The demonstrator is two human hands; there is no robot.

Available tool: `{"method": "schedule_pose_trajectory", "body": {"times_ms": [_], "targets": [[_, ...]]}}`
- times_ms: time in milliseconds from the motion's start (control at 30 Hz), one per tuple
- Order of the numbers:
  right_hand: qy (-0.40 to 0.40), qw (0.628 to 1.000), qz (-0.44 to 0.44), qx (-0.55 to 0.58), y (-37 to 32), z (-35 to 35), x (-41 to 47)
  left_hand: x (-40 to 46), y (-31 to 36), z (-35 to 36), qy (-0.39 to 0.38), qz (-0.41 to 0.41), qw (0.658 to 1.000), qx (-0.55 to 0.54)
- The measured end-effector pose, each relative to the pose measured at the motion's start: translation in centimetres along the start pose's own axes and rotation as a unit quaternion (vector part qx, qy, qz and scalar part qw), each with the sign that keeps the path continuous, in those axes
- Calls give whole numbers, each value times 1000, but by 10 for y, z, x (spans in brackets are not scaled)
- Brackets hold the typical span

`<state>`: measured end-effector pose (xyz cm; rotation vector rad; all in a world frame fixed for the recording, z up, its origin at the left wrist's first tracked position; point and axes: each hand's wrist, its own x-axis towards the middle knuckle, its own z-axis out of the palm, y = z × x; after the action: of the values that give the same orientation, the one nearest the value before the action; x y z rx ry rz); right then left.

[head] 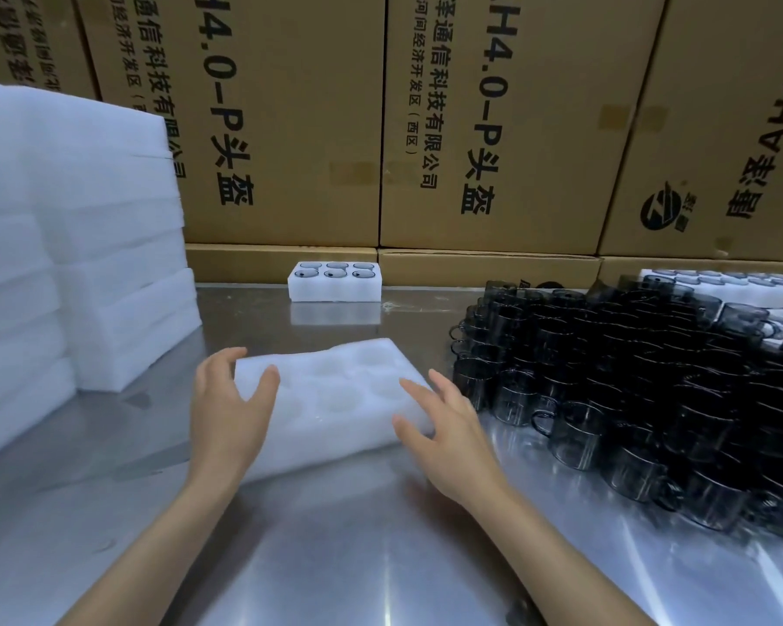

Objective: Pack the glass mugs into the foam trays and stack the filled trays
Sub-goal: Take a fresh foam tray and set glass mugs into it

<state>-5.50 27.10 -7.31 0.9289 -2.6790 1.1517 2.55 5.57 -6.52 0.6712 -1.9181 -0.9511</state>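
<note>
Both my hands are at the empty foam tray [335,399] lying flat on the steel bench [358,558] in front of me. My left hand [229,411] rests over its left end with fingers spread and loosely bent, thumb lying on the top face; my right hand [444,426] is at its right edge, fingers straight and fanned, touching or just off the foam, I cannot tell which. Neither hand grips anything. The tray's round pockets hold nothing and it sits slightly askew to the bench edge.

To my right, just beside the tray, stands a dense crowd of dark glass mugs [629,399], upright with handles showing. Farther back against the cardboard boxes [493,128] sits a filled tray [334,282] with six mugs in its pockets. On the left a tall stack of white foam [78,246] rises from the bench. At the far right, behind the mugs, another tray with mugs [724,282] is partly visible.
</note>
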Motion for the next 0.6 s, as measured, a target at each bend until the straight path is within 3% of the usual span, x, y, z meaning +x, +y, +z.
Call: {"method": "schedule_pose_trajectory", "body": {"times_ms": [133, 267, 433, 500, 600], "targets": [[40, 999, -7, -19, -1, 0, 0, 2, -4, 3, -27, -69, 992, -100], [95, 995, -10, -34, -3, -9, 2, 0, -2, 7, -57, -50, 985, -152], [226, 974, 7, -30, 8, -28, 9, -8, 5, 16, -108, -22, 980, -166], [230, 972, 28, -46, 15, -35, 12, -10, 8, 20, -127, -14, 978, -163], [165, 981, 68, -73, 25, -41, 18, -12, 12, 22, -133, -6, 979, -153]]}}
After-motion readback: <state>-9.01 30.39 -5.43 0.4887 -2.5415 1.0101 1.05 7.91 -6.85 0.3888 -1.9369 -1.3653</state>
